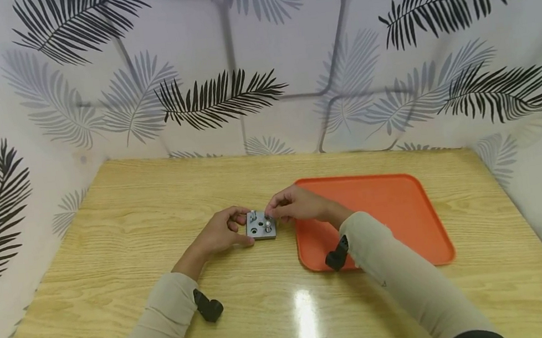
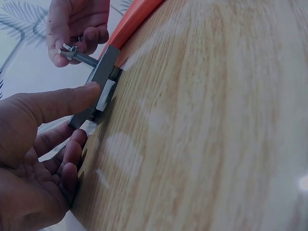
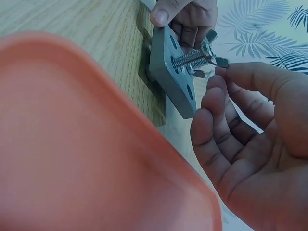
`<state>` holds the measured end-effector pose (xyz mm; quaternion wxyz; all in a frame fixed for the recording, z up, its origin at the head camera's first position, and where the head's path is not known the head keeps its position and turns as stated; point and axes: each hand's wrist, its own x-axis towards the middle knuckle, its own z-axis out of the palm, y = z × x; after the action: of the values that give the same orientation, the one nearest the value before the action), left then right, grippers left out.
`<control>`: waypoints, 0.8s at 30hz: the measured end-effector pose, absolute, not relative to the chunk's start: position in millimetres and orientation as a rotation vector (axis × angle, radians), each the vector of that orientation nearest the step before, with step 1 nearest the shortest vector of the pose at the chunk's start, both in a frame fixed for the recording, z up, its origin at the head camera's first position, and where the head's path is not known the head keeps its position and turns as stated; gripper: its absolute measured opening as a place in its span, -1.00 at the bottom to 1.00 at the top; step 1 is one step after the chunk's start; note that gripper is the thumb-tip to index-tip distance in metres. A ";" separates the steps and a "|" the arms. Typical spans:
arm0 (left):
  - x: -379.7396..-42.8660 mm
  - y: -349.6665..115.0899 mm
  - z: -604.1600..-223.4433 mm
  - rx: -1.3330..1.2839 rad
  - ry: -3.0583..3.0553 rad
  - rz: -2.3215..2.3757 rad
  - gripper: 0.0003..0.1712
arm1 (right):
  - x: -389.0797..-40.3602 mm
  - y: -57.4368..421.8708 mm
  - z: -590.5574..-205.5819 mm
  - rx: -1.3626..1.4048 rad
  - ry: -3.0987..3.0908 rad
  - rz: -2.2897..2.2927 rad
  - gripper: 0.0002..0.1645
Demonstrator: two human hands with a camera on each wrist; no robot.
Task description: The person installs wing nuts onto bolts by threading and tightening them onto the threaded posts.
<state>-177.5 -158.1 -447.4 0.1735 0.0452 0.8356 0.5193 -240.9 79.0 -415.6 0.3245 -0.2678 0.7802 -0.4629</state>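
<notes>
A small grey metal plate [image 1: 263, 233] with several round holes is close over the wooden table. My left hand [image 1: 220, 231] grips its left side, thumb along the near edge and fingers at the far edge. Two threaded bolts [image 3: 185, 60] stand up from the plate, with wing nuts [image 3: 208, 50] near their free ends. At the plate's right side, my right hand [image 1: 300, 203] pinches one wing of a wing nut between thumb and forefinger, its other fingers loosely curled. Bolt heads [image 2: 115, 73] show on the plate's underside in the left wrist view.
An orange tray [image 1: 379, 195] lies right of the plate, under my right forearm. The wood-grain table [image 1: 154, 199] meets a wall covering [image 1: 289, 66] with leaf patterns at the back. A bright reflection shows on the near tabletop.
</notes>
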 end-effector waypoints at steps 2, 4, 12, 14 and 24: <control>-177.8 -157.9 -447.4 0.128 2.368 1.476 -0.27 | -240.7 80.5 -415.4 -0.706 2.036 -1.208 -0.73; -177.9 -157.8 -447.2 0.126 2.369 1.474 -0.27 | -239.8 81.7 -415.1 -0.714 2.024 -1.198 -0.74; -178.2 -157.1 -447.5 0.118 2.372 1.467 -0.27 | -235.3 78.1 -418.1 -0.826 1.952 -1.180 -0.67; -178.2 -157.2 -447.9 0.119 2.368 1.468 -0.27 | -234.5 76.9 -419.2 -0.829 1.959 -1.186 -0.71; -178.8 -158.3 -448.8 0.120 2.374 1.466 -0.27 | -237.7 77.5 -414.1 -0.856 2.025 -1.190 -0.77</control>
<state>-178.8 -158.3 -448.8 0.1734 0.0424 0.8372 0.5170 -237.7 77.5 -414.1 0.3155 -0.3250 0.7686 -0.4518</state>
